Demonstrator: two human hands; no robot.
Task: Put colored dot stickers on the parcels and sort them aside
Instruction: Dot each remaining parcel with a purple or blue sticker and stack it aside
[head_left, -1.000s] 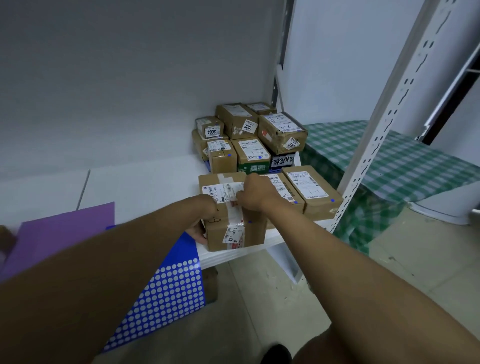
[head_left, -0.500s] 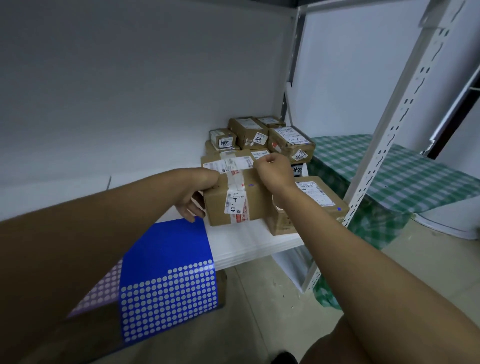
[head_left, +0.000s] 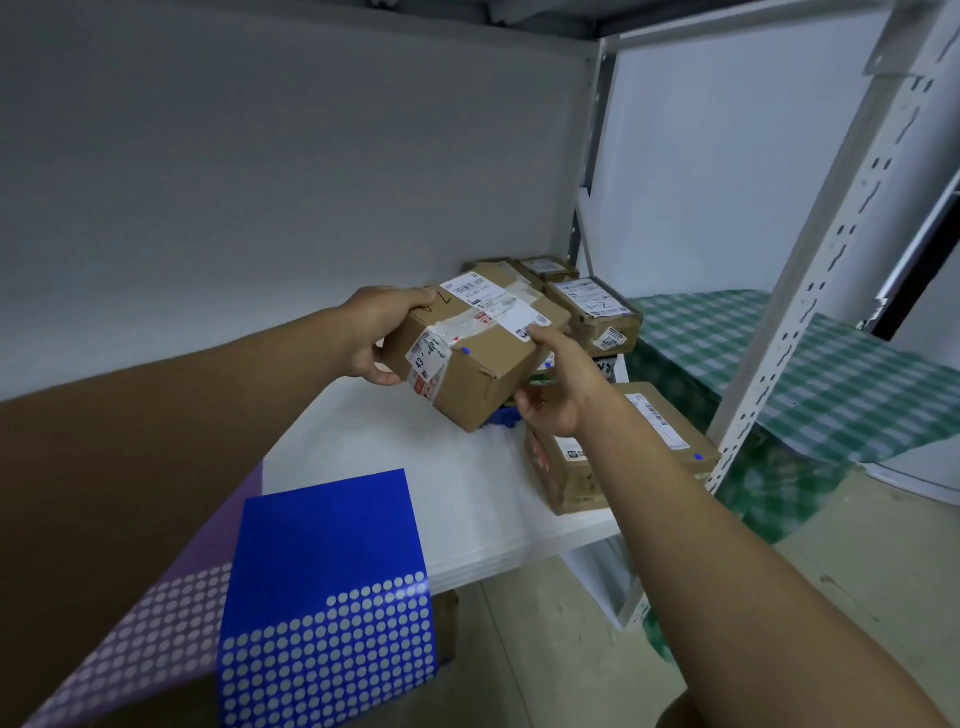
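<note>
White shelf (head_left: 467, 499), two hands, one lifted parcel (head_left: 478, 353)

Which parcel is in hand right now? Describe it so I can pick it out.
On the white shelf, above the stacked boxes, the left hand and right hand hold a tilted cardboard parcel. Only this one is off the shelf; clear tape crosses it.

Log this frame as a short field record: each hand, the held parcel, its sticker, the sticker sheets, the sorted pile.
left hand: grips the held parcel's far-left end
right hand: holds its near-right end
held parcel: lifted off the shelf, tilted
blue dot sticker: on the parcel's front face
blue sticker sheet: at shelf edge, overlapping purple sticker sheet
stacked parcels: back right corner
</note>
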